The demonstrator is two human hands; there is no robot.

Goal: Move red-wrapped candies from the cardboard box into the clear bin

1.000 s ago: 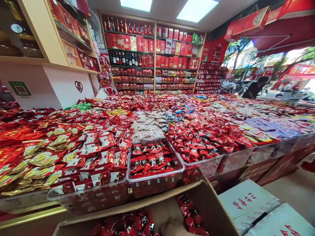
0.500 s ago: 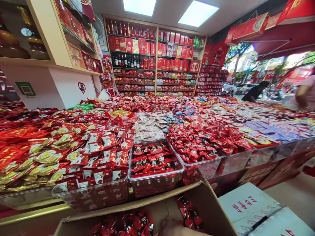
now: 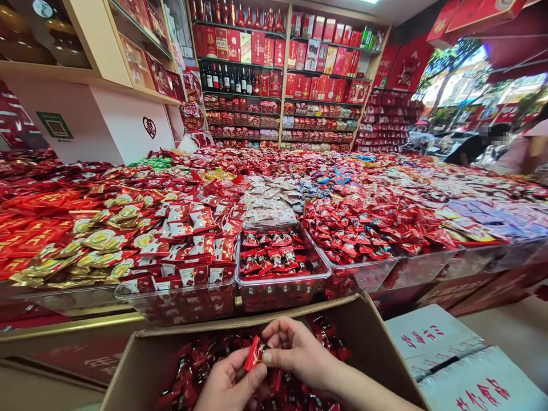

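Observation:
My left hand and my right hand meet over an open cardboard box at the bottom of the view. Together they pinch one small red candy packet between thumbs and fingers. The box is full of the same red packets. Just beyond the box stands a clear plastic bin, about half full of red packets, at the front edge of a wide candy counter.
The counter is heaped with red, gold, white and purple sweets in clear bins. Shelves of red boxes and bottles line the back wall. White cartons sit at lower right. Other people stand at the far right by the shop opening.
The view has tilted down. Both hands have risen out of the box and into view, now holding one red packet; before, only a bit of a hand showed inside the box.

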